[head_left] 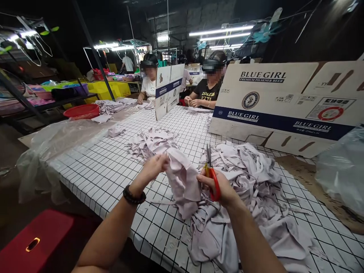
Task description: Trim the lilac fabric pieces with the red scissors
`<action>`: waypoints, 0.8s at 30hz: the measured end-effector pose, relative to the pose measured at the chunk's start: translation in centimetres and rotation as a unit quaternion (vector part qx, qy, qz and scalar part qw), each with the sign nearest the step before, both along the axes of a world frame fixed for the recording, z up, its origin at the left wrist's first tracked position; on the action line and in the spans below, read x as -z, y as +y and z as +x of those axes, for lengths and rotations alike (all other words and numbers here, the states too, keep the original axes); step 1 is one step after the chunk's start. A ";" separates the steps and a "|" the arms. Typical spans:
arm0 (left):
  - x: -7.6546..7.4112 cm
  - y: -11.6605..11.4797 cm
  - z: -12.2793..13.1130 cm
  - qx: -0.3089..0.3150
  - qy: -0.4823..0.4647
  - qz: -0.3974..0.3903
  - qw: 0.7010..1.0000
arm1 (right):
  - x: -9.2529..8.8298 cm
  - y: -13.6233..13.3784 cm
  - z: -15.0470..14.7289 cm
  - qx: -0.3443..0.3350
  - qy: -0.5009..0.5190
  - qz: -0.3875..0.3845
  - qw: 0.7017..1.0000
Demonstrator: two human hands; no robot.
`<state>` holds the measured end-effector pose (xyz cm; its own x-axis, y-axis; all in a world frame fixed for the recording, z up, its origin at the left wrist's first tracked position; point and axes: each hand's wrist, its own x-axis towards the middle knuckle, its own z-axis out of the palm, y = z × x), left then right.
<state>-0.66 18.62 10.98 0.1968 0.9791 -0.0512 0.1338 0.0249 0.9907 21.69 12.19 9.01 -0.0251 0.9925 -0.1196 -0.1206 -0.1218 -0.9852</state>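
Bare forearms [110, 227] come in from the near edge, over a desk [113, 167] covered in white with a black grid. Left hand [153, 169]: its fingers, a little blurred, are bent closed on the far left edge of a pale cloth piece [184, 184], which hangs between the two hands. Right hand [224, 189]: its fingers are curled round red-handled scissors [215, 185], blades together and pointing far, with the fingertips at the cloth's right edge.

On the right, a large heap of cloth [253, 170] runs from the near edge to just short of a tall cardboard panel [273, 87], leaving the right hand little room. A smaller heap [150, 142] lies far of the left hand. Open grid stretches from that hand to the desk's left edge, where clear plastic sheeting [48, 148] drapes over the side. A red stool [36, 239] stands near left, below the desk edge. Two co-workers sit at the far side, beside a smaller cardboard panel [168, 91].
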 end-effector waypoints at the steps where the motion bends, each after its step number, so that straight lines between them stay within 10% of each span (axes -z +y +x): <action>1: 1.3 -0.4 0.1 -0.004 0.030 0.004 1.000 | 0.4 0.3 0.2 0.007 -0.011 -0.008 1.000; 6: 6.9 -4.9 2.3 0.097 0.042 -0.032 0.994 | 2.4 1.0 0.6 0.019 -0.049 -0.039 0.998; 12: 9.5 -6.7 4.2 0.233 -0.003 -0.090 0.968 | 2.2 0.5 0.8 0.007 -0.058 -0.047 0.997; 24: 5.5 -10.2 2.8 0.204 -0.098 -0.119 0.967 | 1.4 0.2 0.1 0.017 -0.083 -0.040 0.996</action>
